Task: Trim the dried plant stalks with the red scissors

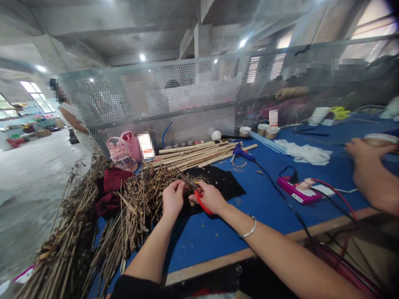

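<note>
My right hand [212, 198] grips red-handled scissors [203, 202], whose dark blades point up and left toward my other hand. Close beside the blades, my left hand [173, 198] is closed, thumb and fingers pinched together; what sits between them is too small to make out. Under and left of my hands lies a heap of dried plant stems [137, 203] with shrivelled heads. A black cloth [222, 180] with plant scraps on it is spread beneath the scissors.
Pale wooden sticks [193, 154] lie behind my hands, beside a blue glue gun [245, 154]. A purple power strip [299, 190] with cables sits to the right. At far right, a co-worker's hand [370, 151] touches a tub. A perforated metal screen [149, 99] borders the blue table's back.
</note>
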`<state>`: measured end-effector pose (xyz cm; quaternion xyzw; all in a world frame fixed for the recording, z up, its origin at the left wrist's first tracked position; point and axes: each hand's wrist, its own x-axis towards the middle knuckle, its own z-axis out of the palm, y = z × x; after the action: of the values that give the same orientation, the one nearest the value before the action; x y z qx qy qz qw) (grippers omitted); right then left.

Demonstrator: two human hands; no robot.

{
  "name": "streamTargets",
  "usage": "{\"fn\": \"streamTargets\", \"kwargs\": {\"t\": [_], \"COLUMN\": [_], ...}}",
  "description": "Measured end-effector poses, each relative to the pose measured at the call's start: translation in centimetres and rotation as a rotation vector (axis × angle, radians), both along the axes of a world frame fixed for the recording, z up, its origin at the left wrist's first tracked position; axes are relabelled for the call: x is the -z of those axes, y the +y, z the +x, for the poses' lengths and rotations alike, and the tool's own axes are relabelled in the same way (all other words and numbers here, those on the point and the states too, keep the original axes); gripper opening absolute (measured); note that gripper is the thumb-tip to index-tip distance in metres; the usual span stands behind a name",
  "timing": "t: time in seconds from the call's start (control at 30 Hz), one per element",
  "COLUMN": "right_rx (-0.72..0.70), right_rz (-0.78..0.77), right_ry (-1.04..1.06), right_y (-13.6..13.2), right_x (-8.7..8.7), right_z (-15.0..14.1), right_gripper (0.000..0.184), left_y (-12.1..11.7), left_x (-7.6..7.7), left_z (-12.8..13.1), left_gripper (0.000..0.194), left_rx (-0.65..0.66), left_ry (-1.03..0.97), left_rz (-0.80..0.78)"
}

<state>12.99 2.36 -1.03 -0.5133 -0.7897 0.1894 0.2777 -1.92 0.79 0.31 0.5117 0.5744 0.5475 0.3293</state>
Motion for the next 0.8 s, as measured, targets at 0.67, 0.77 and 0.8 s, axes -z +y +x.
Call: {"fn": "streamTargets", "kwargs": {"t": [0.67,0.77,0.8], "right_rx": [-0.022,-0.021,-0.018], "right_rz": [0.018,0.004,-0.001], "right_ry": [-0.093,-0.087,-0.083], "right_y": [-0.4,-0.4,-0.4], "right_x": [-0.7,-0.6,-0.6], "right_z": [-0.3,-0.2,-0.2], "right_gripper": [0.038,0.036,0.036], "left_y": [-0.4,-0.5,-0.5], "left_x": [-0.4,-0.7,-0.7], "left_z": [-0.2,-0.3,-0.4], "left_gripper": [0.022,0.022,0.023], "left_rx": [-0.032,-0.051,-0.055], "left_ry": [0.068,0.157,0.18], "left_rz": [0.093,0.119,0.12]}}
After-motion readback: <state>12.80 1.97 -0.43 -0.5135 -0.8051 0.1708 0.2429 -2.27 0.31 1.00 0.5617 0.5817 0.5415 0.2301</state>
